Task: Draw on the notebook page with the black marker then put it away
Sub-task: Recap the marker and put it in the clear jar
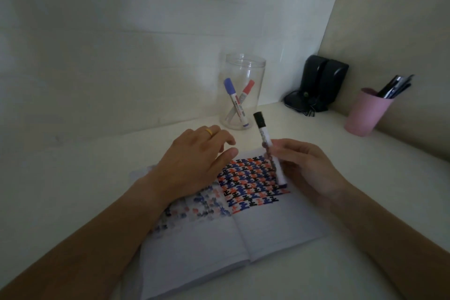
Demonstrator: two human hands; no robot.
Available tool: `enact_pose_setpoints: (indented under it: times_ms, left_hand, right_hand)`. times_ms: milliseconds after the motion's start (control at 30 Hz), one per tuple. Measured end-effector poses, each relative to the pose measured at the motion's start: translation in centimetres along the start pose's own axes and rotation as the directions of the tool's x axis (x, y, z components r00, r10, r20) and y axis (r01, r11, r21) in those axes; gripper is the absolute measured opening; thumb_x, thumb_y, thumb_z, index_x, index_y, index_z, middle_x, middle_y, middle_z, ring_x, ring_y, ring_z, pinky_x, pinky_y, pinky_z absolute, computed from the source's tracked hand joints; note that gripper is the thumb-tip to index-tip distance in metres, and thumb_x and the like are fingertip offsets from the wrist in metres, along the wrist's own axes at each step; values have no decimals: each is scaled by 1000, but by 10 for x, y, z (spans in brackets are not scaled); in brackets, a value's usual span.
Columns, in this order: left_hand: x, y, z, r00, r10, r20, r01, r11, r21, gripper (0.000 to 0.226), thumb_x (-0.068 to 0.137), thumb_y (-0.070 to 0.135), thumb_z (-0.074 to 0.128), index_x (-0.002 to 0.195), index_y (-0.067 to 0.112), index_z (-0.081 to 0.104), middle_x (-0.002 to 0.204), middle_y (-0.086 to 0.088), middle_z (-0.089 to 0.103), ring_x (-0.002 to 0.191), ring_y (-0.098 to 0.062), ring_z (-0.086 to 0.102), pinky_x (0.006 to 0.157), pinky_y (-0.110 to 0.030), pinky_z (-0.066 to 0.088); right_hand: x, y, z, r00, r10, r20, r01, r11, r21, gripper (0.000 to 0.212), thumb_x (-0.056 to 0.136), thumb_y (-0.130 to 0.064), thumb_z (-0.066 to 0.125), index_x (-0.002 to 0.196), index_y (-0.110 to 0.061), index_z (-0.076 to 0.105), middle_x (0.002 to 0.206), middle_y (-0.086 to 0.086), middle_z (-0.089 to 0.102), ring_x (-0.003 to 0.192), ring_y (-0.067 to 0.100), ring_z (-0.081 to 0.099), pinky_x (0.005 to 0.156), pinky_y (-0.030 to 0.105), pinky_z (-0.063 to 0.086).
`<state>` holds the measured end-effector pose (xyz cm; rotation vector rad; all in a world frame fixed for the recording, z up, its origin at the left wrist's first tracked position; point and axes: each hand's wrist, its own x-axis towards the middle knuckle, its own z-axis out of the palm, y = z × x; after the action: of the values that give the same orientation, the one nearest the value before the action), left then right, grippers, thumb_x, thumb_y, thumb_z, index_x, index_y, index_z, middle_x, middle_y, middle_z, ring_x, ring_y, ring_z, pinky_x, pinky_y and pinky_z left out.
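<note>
An open notebook (267, 226) lies on the white desk in front of me. Its right page carries rows of black, blue and red marks in its upper part. The left page shows fainter marks of the same colours. My right hand (306, 165) holds the black marker (266, 143) nearly upright, black cap end up, lower end touching the right edge of the pattern. My left hand (194, 165), with a gold ring, rests flat on the left page, fingers spread, pressing it down.
A clear jar (243, 68) with a blue marker (233, 100) and a red marker (243, 97) stands behind the notebook near the wall. A black device (319, 83) sits in the corner. A pink cup (365, 112) of pens stands at the right.
</note>
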<state>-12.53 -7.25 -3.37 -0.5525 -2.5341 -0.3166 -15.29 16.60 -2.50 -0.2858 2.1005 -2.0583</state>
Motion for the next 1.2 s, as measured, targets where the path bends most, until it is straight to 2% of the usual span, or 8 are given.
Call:
enact_pose_setpoints:
  times_ms: [100,267,433,533,600,800,1033,1200]
  left_hand:
    - [-1,-1,0,1000,26,1,-26,999,21,38,102,50,31,110,27,59,98,7,63,87,-12,58,78,-33,47]
    - [-1,0,0,999,39,-3,-39,999,31,36,101,48,34,107,25,61,94,7,63,84,-13,59,75,-30,44]
    - [-3,1,0,1000,22,-11,-21,1000,22,34,100,47,36,106,25,61,98,5,64,85,-14,61,76,-31,46]
    - [-3,0,-1,1000,23,-16,-23,1000,20,33,101,47,36,107,25,60,98,6,63,86,-13,59,77,-31,46]
    - [-3,-1,-1,999,28,-19,-27,999,23,33,101,47,35,107,25,60,97,7,62,86,-13,58,77,-31,46]
    - [-3,-1,-1,1000,19,-15,-19,1000,8,35,102,48,33,110,26,60,99,7,63,87,-11,57,78,-30,44]
    - [-4,-2,-2,1000,23,-18,-23,1000,-3,35,102,48,34,110,25,59,98,7,61,86,-11,56,78,-31,45]
    - [-4,-2,-2,1000,19,-7,-19,1000,7,35,102,48,34,110,26,59,97,8,61,85,-11,55,77,-31,45]
  right_hand:
    - [13,-20,0,996,-72,-52,72,997,2,28,90,-5,67,119,-3,68,93,12,80,88,26,70,74,29,55]
    - [55,-88,10,913,-360,-190,332,929,-165,69,87,-3,73,143,-26,40,85,9,79,81,17,76,79,31,62]
    - [115,-143,20,723,-648,-238,515,736,-439,78,87,-7,68,149,-36,31,82,17,76,75,19,75,76,22,59]
    - [140,-157,27,629,-742,-234,525,627,-576,73,84,0,63,146,-29,36,70,15,71,56,7,66,59,13,54]
    - [151,-157,33,590,-777,-219,510,569,-645,67,83,5,59,141,-23,38,65,16,68,49,7,61,50,17,52]
    - [170,-131,39,701,-684,-202,280,524,-804,23,87,-7,65,108,-13,58,88,10,74,79,25,70,70,38,60]
    - [170,-125,39,748,-627,-216,140,469,-872,15,86,-13,67,100,-12,72,96,5,76,90,20,65,75,28,48]
    - [163,-129,38,763,-605,-228,134,493,-859,19,88,-15,66,100,-8,79,98,8,79,91,20,70,79,27,53]
